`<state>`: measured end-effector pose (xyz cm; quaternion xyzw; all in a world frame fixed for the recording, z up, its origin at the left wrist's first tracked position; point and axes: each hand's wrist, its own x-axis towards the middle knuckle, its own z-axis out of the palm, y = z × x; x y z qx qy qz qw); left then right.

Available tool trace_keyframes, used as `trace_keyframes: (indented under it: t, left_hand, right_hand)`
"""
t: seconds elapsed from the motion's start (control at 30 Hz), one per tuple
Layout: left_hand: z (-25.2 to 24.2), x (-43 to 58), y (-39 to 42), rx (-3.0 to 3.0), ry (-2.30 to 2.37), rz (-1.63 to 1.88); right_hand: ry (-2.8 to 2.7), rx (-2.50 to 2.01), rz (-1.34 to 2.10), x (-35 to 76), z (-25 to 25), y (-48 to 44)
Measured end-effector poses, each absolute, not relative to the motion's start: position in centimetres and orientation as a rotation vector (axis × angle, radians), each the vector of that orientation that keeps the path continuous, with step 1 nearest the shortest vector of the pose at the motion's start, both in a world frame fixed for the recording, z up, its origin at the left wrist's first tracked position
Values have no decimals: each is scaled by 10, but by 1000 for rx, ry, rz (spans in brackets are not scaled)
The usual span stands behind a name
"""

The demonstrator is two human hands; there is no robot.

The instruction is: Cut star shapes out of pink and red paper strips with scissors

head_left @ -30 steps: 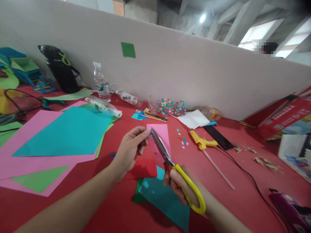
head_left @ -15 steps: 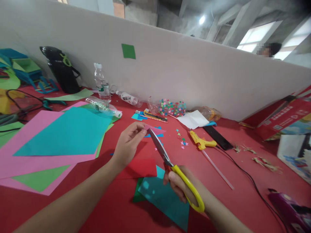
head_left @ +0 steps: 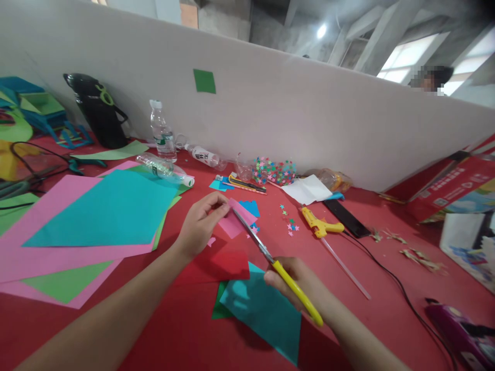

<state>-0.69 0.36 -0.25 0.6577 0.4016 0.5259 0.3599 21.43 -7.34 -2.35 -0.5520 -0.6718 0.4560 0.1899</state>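
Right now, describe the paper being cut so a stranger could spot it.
Middle of the red table: the left hand pinches a small pink piece at the blades of the yellow-handled scissors. The blue scrap behind and red sheet below lie flat; it alone is held.

craft workshop | red table (head_left: 185, 335) strewn with coloured paper sheets (head_left: 100, 211), glue gun (head_left: 319, 225), paper stars (head_left: 274, 171) | white partition (head_left: 309, 113), bare concrete ceiling (head_left: 278, 20) seen

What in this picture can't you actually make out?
Head view:
Purple device: cut off by the bottom-right edge.
Bottle label: print too small to read.
Red paper: partly hidden under the left forearm.
Scissors handles: mostly covered by the right hand.
Pink paper: one corner hidden in the left hand.
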Motion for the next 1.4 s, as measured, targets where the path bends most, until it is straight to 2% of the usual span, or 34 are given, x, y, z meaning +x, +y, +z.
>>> trace_keyframes:
  t: [0.5, 0.67, 0.87, 1.17, 1.4]
  left_hand:
    - [-6, -12, 8, 1587, 952, 1195]
    - [-7, -14, 10, 1532, 908, 1179]
    - [-8, -14, 11, 1501, 878, 1171]
    - [-4, -15, 10, 1537, 914, 1184]
    - [-7, -6, 6, 1652, 1097, 1358]
  right_hand:
    - [-1609, -1736, 1513, 206, -29, -76]
    - [-1640, -1533, 1638, 207, -24, -77]
    - [-1606, -1391, 1650, 209, -28, -80]
    - [-1640, -1528, 1627, 207, -28, -79]
    - [-1564, -1470, 1571, 199, -26, -83]
